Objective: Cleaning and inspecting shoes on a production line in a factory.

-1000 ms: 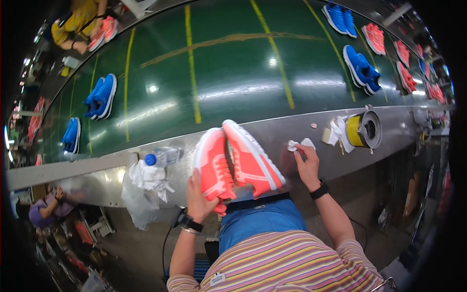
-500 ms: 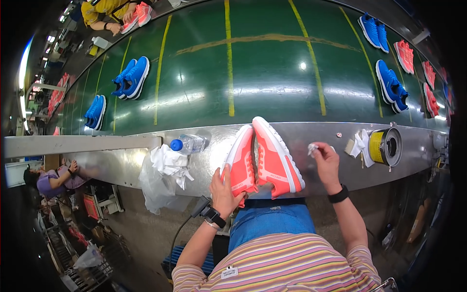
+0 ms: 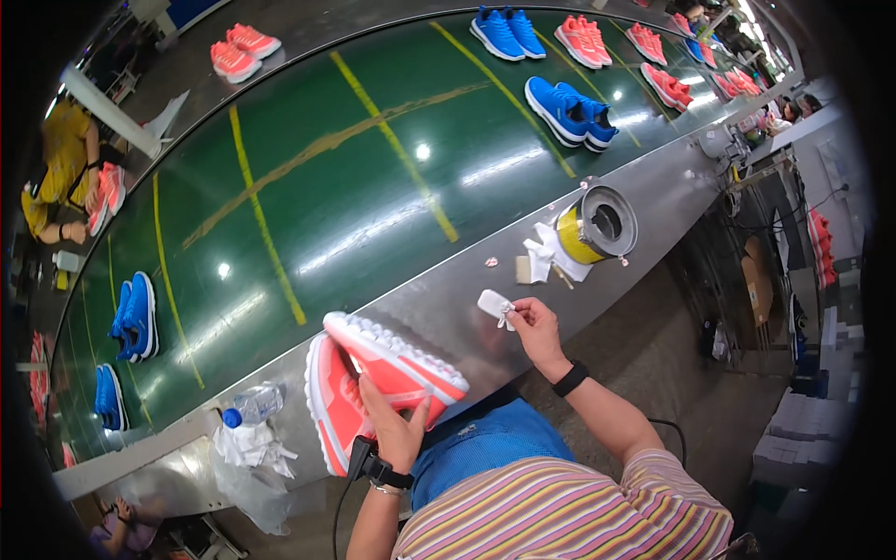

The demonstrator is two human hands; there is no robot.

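Two coral running shoes with white soles lie at the bench's near edge. The left shoe (image 3: 335,399) stands beside the right shoe (image 3: 401,366), which is tipped so that its sole faces away from me. My left hand (image 3: 396,435) grips the right shoe around its heel, with fingers between the pair. Off to the right, my right hand (image 3: 539,332) pinches a small crumpled white wad (image 3: 505,315). A rounded white piece (image 3: 492,302) shows at those fingertips; whether it is part of the wad I cannot tell.
A yellow-and-grey tin (image 3: 581,235) stands on the metal bench (image 3: 439,294) beside white cloths (image 3: 539,257) and a brush (image 3: 523,271). At left are a blue-capped bottle (image 3: 257,405) and crumpled tissues (image 3: 252,446). Blue shoes (image 3: 569,114) and coral pairs ride the green conveyor (image 3: 308,224).
My view has turned to the right. The right shoe has been tipped onto its side, with my left hand now at its heel. A rounded white piece now shows at my right fingertips.
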